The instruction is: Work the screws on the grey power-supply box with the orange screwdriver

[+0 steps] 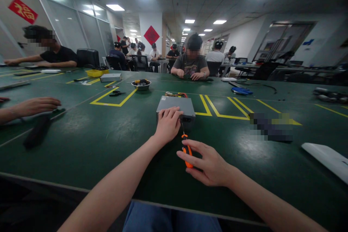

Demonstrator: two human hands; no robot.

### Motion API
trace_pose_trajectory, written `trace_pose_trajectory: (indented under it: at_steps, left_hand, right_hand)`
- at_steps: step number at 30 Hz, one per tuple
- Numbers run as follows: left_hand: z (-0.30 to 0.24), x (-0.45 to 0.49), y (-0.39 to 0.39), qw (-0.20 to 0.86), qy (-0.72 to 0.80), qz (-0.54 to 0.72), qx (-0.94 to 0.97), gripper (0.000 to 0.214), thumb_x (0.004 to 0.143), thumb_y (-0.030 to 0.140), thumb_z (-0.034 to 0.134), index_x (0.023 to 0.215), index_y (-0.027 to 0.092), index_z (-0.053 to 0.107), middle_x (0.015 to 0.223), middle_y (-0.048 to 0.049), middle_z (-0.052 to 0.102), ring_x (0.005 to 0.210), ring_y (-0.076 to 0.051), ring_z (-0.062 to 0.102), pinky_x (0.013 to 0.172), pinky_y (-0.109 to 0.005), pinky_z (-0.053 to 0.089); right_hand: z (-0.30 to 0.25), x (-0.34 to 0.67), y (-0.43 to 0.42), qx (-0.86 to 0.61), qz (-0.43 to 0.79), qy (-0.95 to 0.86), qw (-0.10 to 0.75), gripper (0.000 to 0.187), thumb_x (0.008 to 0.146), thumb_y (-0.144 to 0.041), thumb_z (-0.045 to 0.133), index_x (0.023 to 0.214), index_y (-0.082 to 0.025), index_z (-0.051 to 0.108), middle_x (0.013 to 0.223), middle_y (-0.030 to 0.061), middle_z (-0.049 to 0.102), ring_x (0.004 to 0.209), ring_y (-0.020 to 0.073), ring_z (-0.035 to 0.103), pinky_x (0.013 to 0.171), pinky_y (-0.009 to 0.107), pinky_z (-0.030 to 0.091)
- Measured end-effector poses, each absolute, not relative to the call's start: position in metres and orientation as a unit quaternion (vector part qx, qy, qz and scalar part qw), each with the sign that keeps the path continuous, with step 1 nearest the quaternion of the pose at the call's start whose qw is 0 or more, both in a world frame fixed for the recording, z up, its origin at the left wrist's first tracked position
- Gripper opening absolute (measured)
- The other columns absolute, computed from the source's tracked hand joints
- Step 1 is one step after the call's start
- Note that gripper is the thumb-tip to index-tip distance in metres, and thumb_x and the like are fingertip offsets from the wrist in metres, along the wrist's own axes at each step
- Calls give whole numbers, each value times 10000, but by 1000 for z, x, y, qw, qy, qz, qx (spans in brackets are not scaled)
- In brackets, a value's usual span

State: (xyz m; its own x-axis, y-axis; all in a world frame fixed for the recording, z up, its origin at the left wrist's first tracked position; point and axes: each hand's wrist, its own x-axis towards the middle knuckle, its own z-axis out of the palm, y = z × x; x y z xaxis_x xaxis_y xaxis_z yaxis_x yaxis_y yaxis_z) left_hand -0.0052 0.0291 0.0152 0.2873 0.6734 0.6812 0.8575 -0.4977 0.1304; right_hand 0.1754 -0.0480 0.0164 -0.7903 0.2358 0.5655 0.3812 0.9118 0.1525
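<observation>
The left hand [168, 125] lies flat on the grey metal case [187, 106], grip open, bracing it against the counter [81, 152]. Just before the case, the right hand [208, 163] has its grip clamped on an orange-handled screwdriver [187, 151], tip toward the case.

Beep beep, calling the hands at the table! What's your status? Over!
Left hand on grey metal case. Right hand on orange-handled screwdriver, tip at case front. Wires behind case, not blocking. Over.
</observation>
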Motion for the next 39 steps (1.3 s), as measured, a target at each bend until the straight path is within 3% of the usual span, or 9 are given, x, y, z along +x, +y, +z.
trace_pose_trajectory:
  at_steps: [7,13,19,26,32,39]
  left_hand:
    - [15,-5,29,130,-481,-355,-791,286,849,180,438,1112,246,531,1261,-38,539,1201,-203,428,1003,-415,276]
    - [14,-5,29,131,-482,-356,-790,279,853,175,434,1105,249,526,1264,-31,538,1202,-200,427,1001,-409,273]
    - [15,-5,28,133,-481,-355,-791,276,857,176,427,1105,248,523,1262,-28,538,1207,-196,423,1004,-405,268]
    - [14,-5,30,134,-481,-355,-790,274,852,178,437,1104,246,519,1267,-25,534,1203,-198,424,997,-404,274]
    - [13,-5,30,136,-480,-354,-791,276,853,187,445,1110,253,517,1268,-18,535,1202,-196,425,1006,-405,264]
    - [12,-5,32,143,-483,-353,-788,254,870,214,439,1106,258,524,1264,-21,540,1201,-199,430,1004,-404,263]
  right_hand:
    - [11,175,-46,-160,-96,-921,342,318,858,-359,538,1085,-149,463,1127,179,592,1023,215,598,767,322,533]
    - [18,176,-49,-161,-97,-940,284,361,887,-315,454,1200,-135,446,1174,197,549,1086,246,561,798,363,526]
    - [16,175,-47,-165,-99,-922,337,303,870,-330,513,1102,-139,470,1134,177,587,996,216,608,767,331,538]
    - [17,178,-50,-171,-85,-938,290,352,883,-313,455,1188,-136,450,1192,187,541,1065,244,569,803,365,524]
    - [11,178,-45,-169,-96,-917,348,332,855,-353,546,1102,-150,459,1136,173,582,972,222,614,743,331,540]
    - [10,176,-43,-176,-95,-920,337,335,852,-402,542,1070,-159,468,1108,155,602,967,218,621,752,326,546]
